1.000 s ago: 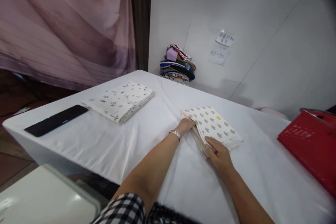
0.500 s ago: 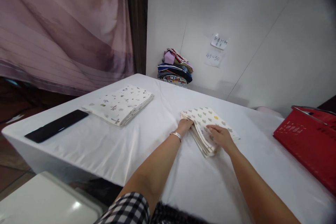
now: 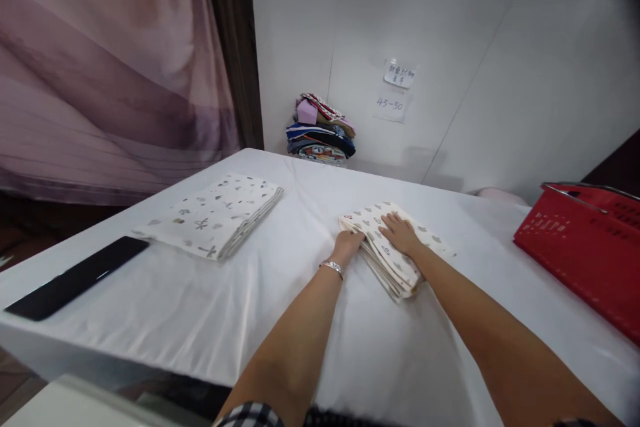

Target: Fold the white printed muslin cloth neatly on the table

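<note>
The counter (image 3: 200, 293), draped in a white sheet, fills most of the view and carries everything in play. At its right edge sits a red basket (image 3: 575, 247) with a metal handle. Left of the middle lies a folded cloth with small scattered prints (image 3: 213, 213), squared off and lying flat, apart from the work. Against the far wall rests a pile of mixed coloured clothes (image 3: 320, 133), well away from the hands.

Near the middle of the counter lies the folded cloth with grey heart-like prints (image 3: 400, 267), several layers thick. Its long axis runs on a diagonal, from the far left corner toward the near right, with the stacked layer edges facing the person and to the left.

The right hand (image 3: 400, 233) lies flat and open on top of the cloth, fingers spread, likely pressing the layers down so they stay put. The left hand (image 3: 349, 243) is at the cloth's far-left edge, fingers curled against the stacked edges, seemingly squaring them; whether it pinches a layer I cannot tell.

A black flat bar (image 3: 75, 278) lies at the counter's left end, untouched.
</note>
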`<state>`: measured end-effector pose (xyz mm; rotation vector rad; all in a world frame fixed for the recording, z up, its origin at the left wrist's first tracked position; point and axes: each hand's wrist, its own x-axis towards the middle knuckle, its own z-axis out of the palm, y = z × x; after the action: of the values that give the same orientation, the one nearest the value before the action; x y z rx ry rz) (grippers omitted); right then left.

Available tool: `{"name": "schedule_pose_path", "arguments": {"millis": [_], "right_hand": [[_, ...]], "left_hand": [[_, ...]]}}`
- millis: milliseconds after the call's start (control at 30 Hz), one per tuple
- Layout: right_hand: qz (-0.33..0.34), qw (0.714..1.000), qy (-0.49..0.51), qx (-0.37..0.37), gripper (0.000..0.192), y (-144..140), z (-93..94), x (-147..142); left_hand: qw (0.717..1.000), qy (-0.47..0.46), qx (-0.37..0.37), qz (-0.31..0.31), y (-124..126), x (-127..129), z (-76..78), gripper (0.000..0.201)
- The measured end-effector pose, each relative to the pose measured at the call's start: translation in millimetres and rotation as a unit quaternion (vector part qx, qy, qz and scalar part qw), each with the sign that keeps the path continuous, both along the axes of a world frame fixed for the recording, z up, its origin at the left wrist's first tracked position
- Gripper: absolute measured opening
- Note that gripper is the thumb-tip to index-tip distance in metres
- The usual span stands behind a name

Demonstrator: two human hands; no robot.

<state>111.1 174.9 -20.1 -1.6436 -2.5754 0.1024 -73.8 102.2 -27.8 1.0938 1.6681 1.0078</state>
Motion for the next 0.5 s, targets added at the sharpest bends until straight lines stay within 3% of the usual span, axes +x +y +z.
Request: {"name": "schedule_pose_path", "arguments": {"millis": [200, 500], "right_hand": [[0.009, 0.999, 0.030, -0.018, 0.055, -6, 11.7, -7], [0.031, 0.995, 0.075, -0.055, 0.058, -18, 36.4, -48]], "left_hand": [[1.000, -0.020, 0.004, 0.023, 0, 2, 0.6, 0.018], [0.996, -0.075, 0.008, 0.057, -5, 3, 3.3, 0.015]]}}
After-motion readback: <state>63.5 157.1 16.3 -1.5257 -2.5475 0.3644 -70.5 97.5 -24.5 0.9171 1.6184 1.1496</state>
